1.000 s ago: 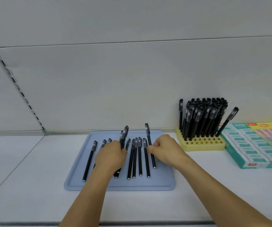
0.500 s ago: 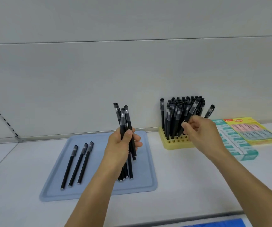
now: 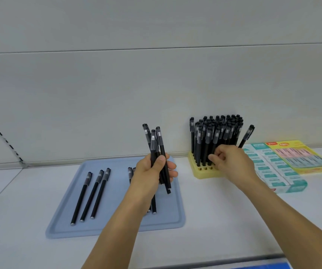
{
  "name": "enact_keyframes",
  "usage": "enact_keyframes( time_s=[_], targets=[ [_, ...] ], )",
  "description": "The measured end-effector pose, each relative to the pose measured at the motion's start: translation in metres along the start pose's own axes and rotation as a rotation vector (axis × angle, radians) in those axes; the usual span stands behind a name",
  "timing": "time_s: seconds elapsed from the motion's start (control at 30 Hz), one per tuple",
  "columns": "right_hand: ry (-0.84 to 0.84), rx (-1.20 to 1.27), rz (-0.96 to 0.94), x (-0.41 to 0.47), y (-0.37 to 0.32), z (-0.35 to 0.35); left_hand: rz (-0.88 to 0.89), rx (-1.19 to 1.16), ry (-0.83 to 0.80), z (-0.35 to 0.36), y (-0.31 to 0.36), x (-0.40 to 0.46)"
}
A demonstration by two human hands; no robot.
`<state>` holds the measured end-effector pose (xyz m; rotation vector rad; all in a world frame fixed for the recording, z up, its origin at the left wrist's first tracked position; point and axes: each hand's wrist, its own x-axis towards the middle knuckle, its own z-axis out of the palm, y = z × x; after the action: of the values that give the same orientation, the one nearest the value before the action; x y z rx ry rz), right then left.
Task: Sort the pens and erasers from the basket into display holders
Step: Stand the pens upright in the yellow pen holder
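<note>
Left hand [image 3: 152, 171] grips a bundle of black pens [image 3: 157, 152] above the blue tray [image 3: 117, 228]; right hand [image 3: 231, 162] pinches one pen [image 3: 215, 144] in the yellow holder [image 3: 200, 171].

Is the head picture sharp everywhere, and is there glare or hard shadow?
Head view: light is soft and even, no glare; only faint shadows under the tray and the left hand. The eraser boxes at the right edge are smeared by blur. The wide lens bends the wall seams slightly. The right hand at the holder is a little soft.
</note>
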<state>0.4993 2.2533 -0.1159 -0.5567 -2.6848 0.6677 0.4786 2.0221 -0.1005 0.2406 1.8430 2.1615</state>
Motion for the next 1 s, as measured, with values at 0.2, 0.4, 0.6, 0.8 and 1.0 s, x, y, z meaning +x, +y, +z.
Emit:
enact_keyframes(
  time_s=[0.2,0.4,0.6,0.8,1.0],
  targets=[
    [0.106,0.128,-0.057,-0.024,-0.022,-0.009,-0.011,0.035,-0.066,0.009,-0.001,-0.002],
    [-0.276,0.773,-0.271,-0.040,-0.052,-0.021,-0.033,0.183,-0.356,0.027,-0.002,-0.011],
    [0.150,0.749,-0.062,-0.019,-0.023,-0.045,-0.056,0.141,-0.157,0.021,-0.004,-0.006],
    [0.245,0.314,-0.086,-0.006,-0.001,-0.041,-0.022,0.094,-0.151,0.020,-0.003,-0.006],
    [0.181,0.222,-0.079,0.003,0.005,-0.028,-0.029,0.076,-0.148,0.020,-0.004,-0.005]
  ],
)
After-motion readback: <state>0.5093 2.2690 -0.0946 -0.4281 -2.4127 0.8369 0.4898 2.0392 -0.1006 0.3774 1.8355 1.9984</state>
